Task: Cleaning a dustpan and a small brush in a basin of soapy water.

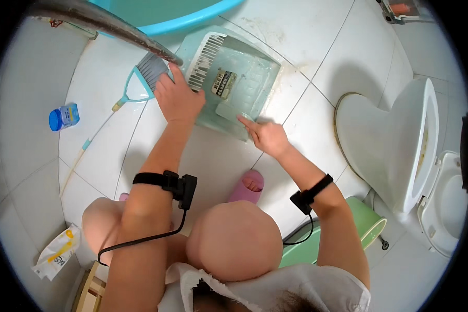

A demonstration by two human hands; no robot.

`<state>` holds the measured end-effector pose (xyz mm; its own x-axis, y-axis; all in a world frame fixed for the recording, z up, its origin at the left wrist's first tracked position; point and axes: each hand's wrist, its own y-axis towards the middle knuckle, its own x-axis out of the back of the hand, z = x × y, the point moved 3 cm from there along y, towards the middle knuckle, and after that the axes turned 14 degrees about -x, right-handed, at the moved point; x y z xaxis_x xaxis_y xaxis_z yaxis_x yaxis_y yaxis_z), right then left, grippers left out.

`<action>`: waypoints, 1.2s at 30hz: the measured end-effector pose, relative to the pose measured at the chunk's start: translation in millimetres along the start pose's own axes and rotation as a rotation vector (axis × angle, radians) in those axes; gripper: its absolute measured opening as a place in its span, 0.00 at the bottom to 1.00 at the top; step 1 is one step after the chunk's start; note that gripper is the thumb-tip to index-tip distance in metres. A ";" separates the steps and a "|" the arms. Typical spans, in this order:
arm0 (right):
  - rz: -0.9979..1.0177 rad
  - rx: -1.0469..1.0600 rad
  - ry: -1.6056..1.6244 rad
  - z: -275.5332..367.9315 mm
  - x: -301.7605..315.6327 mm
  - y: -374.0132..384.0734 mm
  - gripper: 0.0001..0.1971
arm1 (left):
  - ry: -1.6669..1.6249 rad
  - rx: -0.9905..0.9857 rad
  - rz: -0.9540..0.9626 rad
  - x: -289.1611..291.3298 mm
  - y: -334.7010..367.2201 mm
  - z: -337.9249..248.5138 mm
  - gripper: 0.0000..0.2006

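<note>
A pale green plastic dustpan [244, 78] with a comb edge lies on the white tiled floor in front of me. My left hand [178, 96] grips its left rim. My right hand [265, 136] rests at its near edge, the index finger stretched onto the pan's surface, nothing held in it. A small light blue hand broom [143, 78] with grey bristles lies just left of the dustpan, close to my left hand. Black bands with cables are strapped on both my wrists.
A blue plastic basin [182, 18] stands beyond the dustpan, with a dark pipe [104, 23] crossing above. A white toilet [400, 140] with raised lid is at right, a green stool [364, 223] below it. A blue-capped jar [63, 117] and a crumpled packet [57, 252] lie left.
</note>
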<state>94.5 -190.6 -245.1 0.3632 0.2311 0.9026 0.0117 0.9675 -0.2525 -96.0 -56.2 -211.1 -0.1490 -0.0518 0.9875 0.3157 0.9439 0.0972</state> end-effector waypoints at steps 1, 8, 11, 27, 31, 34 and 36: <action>0.041 0.007 -0.101 2.8 10.5 8.7 0.23 | -0.004 0.003 0.002 0.5 -0.3 -1.6 0.44; -0.174 -0.062 -0.322 -33.9 63.7 113.1 0.27 | -0.033 -0.044 -0.018 -5.4 0.5 -0.7 0.44; -0.056 -0.312 -0.298 -80.5 71.9 67.1 0.25 | -0.051 -0.034 -0.007 -5.4 0.4 -0.8 0.44; -0.223 -0.656 0.818 -29.9 25.9 75.8 0.19 | -0.083 -0.011 0.010 -2.7 -1.1 3.2 0.44; -0.348 -0.699 0.745 -64.5 21.0 65.9 0.19 | -0.110 0.003 0.009 1.9 5.0 -10.3 0.41; -0.186 -0.585 0.496 29.1 84.5 95.1 0.19 | -0.101 0.029 0.071 0.2 4.3 -1.6 0.42; -0.137 -0.465 0.355 70.2 101.3 94.2 0.19 | -0.153 0.021 0.117 -0.2 3.5 0.7 0.43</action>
<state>67.0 -68.8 -153.0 0.6176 -0.0180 0.7863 0.4578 0.8212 -0.3407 -95.5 -52.6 -211.1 -0.2533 0.1073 0.9614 0.3198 0.9473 -0.0214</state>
